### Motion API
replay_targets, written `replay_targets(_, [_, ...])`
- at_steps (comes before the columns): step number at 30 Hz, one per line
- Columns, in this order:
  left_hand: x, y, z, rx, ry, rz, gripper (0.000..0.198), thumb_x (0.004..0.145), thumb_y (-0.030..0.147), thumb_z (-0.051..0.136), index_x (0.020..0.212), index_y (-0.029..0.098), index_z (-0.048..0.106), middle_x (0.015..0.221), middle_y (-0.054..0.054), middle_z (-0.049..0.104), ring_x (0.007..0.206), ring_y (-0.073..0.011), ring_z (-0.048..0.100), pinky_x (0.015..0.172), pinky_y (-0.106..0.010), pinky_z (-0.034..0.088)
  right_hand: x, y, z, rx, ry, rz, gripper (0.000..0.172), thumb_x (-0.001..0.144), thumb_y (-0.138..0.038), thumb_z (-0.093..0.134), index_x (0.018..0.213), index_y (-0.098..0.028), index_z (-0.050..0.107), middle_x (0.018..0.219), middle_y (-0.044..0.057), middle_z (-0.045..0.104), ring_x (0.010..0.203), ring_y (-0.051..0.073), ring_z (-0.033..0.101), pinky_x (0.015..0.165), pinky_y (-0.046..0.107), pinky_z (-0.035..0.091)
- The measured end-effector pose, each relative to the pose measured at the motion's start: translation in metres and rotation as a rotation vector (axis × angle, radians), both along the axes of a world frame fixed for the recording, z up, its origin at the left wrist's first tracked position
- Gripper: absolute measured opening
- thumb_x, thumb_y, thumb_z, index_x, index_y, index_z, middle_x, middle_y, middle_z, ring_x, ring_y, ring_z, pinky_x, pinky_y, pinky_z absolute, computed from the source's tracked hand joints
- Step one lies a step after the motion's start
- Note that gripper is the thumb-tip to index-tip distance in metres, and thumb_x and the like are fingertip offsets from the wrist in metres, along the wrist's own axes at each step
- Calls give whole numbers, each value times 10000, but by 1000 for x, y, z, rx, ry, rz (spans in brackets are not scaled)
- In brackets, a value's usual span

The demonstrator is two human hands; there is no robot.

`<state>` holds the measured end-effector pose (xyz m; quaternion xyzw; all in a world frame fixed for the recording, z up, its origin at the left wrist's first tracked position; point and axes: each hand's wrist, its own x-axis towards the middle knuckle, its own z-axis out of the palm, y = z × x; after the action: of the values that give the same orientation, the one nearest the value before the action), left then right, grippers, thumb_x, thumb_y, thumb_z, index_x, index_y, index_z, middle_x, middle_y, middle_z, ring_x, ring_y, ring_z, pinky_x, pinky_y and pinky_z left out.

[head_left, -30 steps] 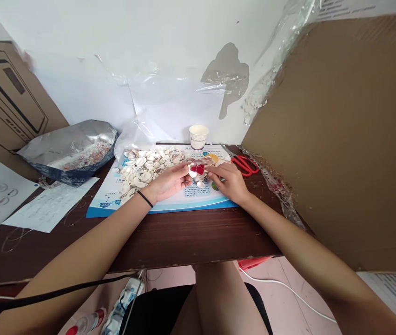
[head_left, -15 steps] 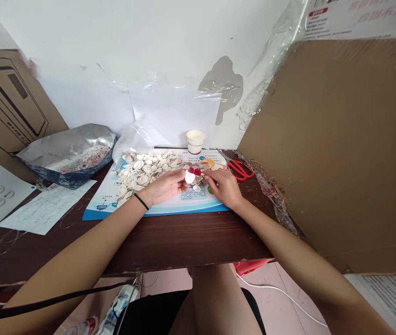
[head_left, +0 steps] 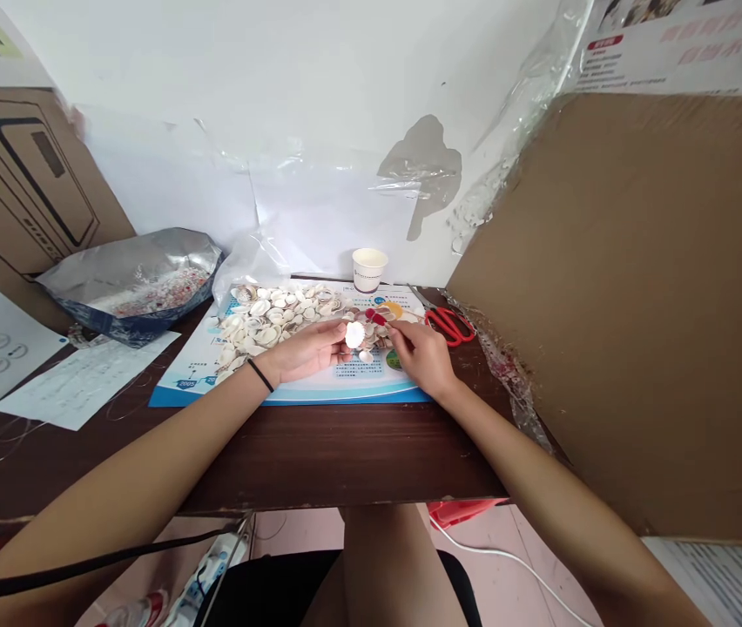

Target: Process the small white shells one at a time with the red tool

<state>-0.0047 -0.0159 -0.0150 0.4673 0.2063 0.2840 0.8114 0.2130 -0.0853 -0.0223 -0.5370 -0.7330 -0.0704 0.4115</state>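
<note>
A small white seashell [head_left: 354, 335] is pinched between the thumb and fingers of my left hand [head_left: 312, 350], which wears a black band at the wrist. Close to its right, the fingers of my right hand [head_left: 420, 350] are closed on a slim thing with a dark red end [head_left: 375, 317]; its exact kind is too small to tell. The red end points left, just above and apart from the shell. Beyond both hands, a pile of pale seashells [head_left: 266, 322] spreads over a printed blue-and-white sheet [head_left: 286, 394].
A paper cup [head_left: 369, 272] stands behind the shells. Red-handled scissors [head_left: 450, 326] lie at the right, near a large cardboard panel [head_left: 638, 305]. On the left are an open foil-lined bag [head_left: 142, 296] of small pink and white bits and a white paper [head_left: 84, 383].
The red end has moved from over the shell to up and right of it, leaving the scalloped shell in plain sight. Both hands keep their grip. The view has shifted slightly.
</note>
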Motion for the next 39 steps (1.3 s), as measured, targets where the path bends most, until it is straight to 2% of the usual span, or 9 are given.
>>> replay_targets(3, [0,-1,2,7,2,-8,265,802,333,744,991,154,694,952,-72,655,791,-140,566,722,-284,445,2,-2,4,29,34,16,310,974,-297,450,1076,-177,717,951,99,760,851,220,705,789,333,542])
replay_targets(8, [0,-1,2,30,-4,-17,210,796,336,748,908,165,701,838,-45,632,746,-131,554,712,-285,444,-2,-4,4,14,-63,182,278,974,-300,472,1051,-193,717,952,88,763,855,213,703,791,332,534])
replay_targets(11, [0,-1,1,11,-13,-10,175,797,280,751,926,170,710,871,-51,648,762,-128,565,729,-289,448,-2,-1,0,-13,-82,73,269,962,-276,480,1045,-196,723,914,87,765,797,213,703,738,317,530])
replay_targets(14, [0,-1,2,-8,-27,20,277,765,238,779,1031,191,714,988,-75,677,819,-138,591,725,-280,451,0,-1,1,-16,-49,-52,288,958,-275,465,1013,-188,734,858,89,764,715,207,694,669,298,519])
replay_targets(22, [0,0,1,-44,-29,20,286,780,198,759,1063,191,718,897,-53,684,772,-136,599,732,-281,472,-5,-8,7,-34,-113,190,280,968,-294,467,1022,-190,721,902,83,761,812,211,700,748,309,522])
replay_targets(26, [0,-1,3,-58,-39,43,300,777,187,760,1074,180,720,858,-49,679,752,-126,593,711,-266,469,0,-6,8,-108,-135,133,264,945,-273,476,873,-205,720,783,55,742,723,192,675,673,276,485])
replay_targets(29, [0,-2,5,-51,-48,49,288,773,213,768,1054,171,726,875,-59,682,762,-130,593,701,-264,468,3,-7,11,-74,-178,70,286,917,-260,476,735,-200,688,645,39,685,619,180,622,617,275,444])
replay_targets(33, [0,-3,5,-52,-39,59,299,728,198,803,1018,187,731,878,-48,687,759,-128,601,719,-274,467,2,-8,11,1,-150,73,293,944,-283,448,865,-198,717,736,56,724,674,194,640,672,299,473])
replay_targets(39, [0,-1,1,-53,-50,93,274,736,150,785,1002,187,730,911,-53,695,807,-141,617,750,-295,475,-1,-8,8,-70,-160,227,288,977,-306,442,1020,-197,705,905,83,749,811,211,675,746,315,500])
